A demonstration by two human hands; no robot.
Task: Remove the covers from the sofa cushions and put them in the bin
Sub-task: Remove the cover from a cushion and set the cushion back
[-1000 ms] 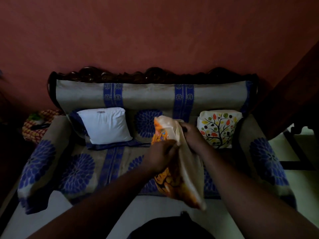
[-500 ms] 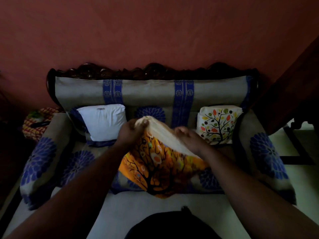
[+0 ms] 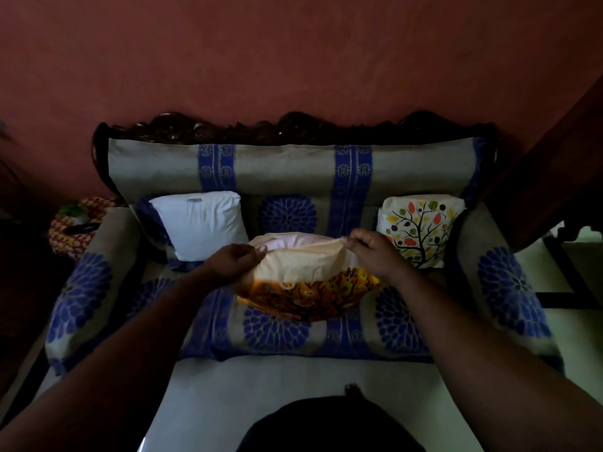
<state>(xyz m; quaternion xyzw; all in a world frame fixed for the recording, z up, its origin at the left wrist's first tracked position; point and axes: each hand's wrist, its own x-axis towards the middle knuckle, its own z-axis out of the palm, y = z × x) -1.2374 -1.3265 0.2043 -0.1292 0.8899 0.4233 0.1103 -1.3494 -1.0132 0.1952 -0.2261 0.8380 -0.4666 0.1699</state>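
Orange cover (image 3: pixel 303 295) half peeled back on the sofa seat (image 3: pixel 277 334), pinched at its open edge by left hand (image 3: pixel 233 261) and right hand (image 3: pixel 372 252), fingers curled on cloth, pale inner cushion (image 3: pixel 287 244) showing between them. Left of the fingers, white cushion (image 3: pixel 199 223) already bare; right of them, tree-print cushion (image 3: pixel 421 228) still covered; no bin in view.

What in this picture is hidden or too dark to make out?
All in the head view:
- Bin: not in view anywhere.
- Orange cover: its opening is masked by the left hand and right hand, so a zip or buttons cannot be told.
- White cushion: the small mark near its top is too small to read.
- Basket left of the sofa: its contents are lost in the dark.
- Dark shape at the bottom edge: cut off.
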